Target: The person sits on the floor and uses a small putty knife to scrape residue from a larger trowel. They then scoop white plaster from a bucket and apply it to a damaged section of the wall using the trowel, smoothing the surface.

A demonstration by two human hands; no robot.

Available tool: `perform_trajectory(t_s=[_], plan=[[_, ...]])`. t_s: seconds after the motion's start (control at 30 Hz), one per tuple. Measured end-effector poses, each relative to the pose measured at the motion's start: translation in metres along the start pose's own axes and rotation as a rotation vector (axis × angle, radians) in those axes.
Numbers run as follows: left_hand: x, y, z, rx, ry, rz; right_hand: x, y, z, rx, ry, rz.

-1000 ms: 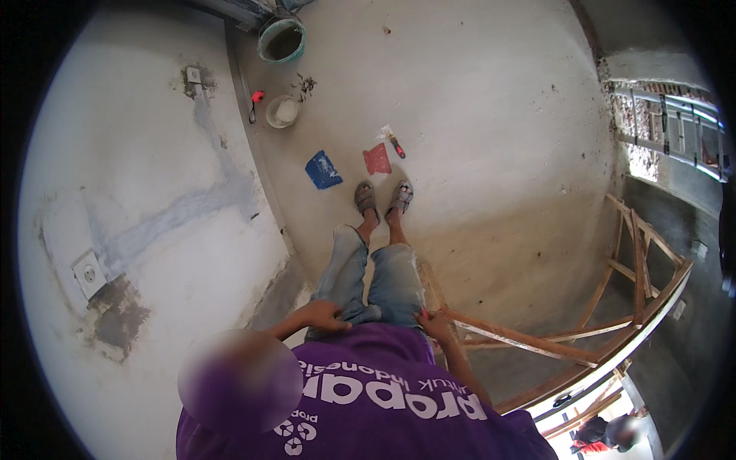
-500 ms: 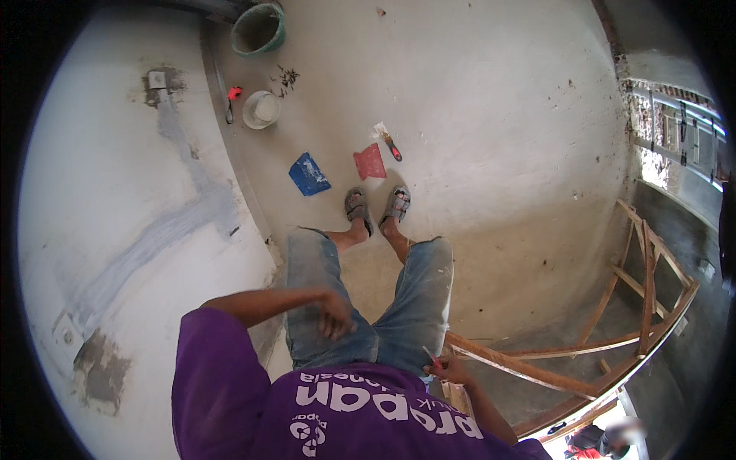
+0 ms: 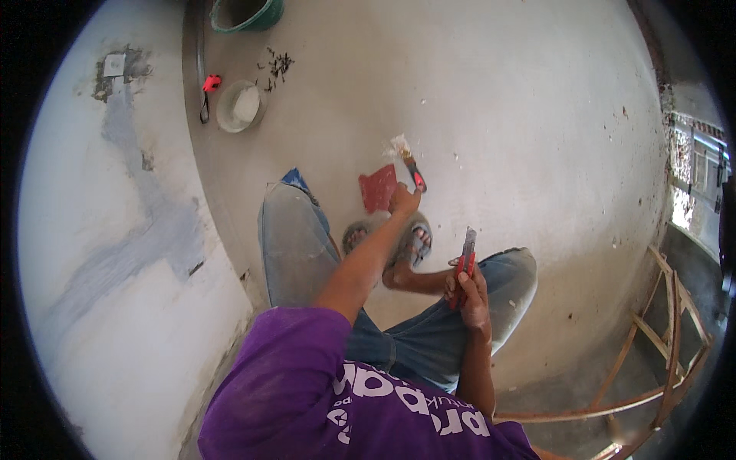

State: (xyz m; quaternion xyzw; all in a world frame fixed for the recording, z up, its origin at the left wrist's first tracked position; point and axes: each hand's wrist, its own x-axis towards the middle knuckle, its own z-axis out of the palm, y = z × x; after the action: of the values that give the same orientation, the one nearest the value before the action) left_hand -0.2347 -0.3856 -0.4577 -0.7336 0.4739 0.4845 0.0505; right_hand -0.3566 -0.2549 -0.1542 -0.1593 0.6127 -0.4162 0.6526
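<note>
My right hand [image 3: 471, 295] is closed around a red utility knife [image 3: 465, 268], held upright above my right thigh with its blade showing at the top. My left arm stretches forward and down to the floor, past my feet. There my left hand [image 3: 405, 201] is at the right edge of a red flat spreader [image 3: 377, 189] and at the handle end of a putty knife [image 3: 415, 173]. The putty knife has a black and red handle and whitish paste by its blade. My left fingers are too blurred to show whether they grip either tool.
A blue spreader [image 3: 295, 181] is partly hidden behind my left knee. Farther left stand a pale bowl [image 3: 226, 115] and a green bucket [image 3: 264, 17], with a red-handled tool [image 3: 211, 83] by the wall [image 3: 84, 230] and dark scraps [image 3: 280, 65]. A wooden frame [image 3: 671, 330] stands at the right.
I have bent down into a squat, knees spread. My left hand has gone from my lap to the floor tools. My right hand has brought the utility knife up and forward from my hip.
</note>
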Motion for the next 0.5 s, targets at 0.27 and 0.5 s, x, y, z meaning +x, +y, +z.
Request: perform_trajectory(t_s=[0.27,0.5], plan=[[0.079,0.012,0.043,-0.161,0.177,-0.072,0.109,0.024,0.001,-0.027,0.042,-0.314],[0.008,0.059,-0.039,-0.848,-0.149,0.234,0.118,-0.009,0.003,-0.092,0.129,-0.510]])
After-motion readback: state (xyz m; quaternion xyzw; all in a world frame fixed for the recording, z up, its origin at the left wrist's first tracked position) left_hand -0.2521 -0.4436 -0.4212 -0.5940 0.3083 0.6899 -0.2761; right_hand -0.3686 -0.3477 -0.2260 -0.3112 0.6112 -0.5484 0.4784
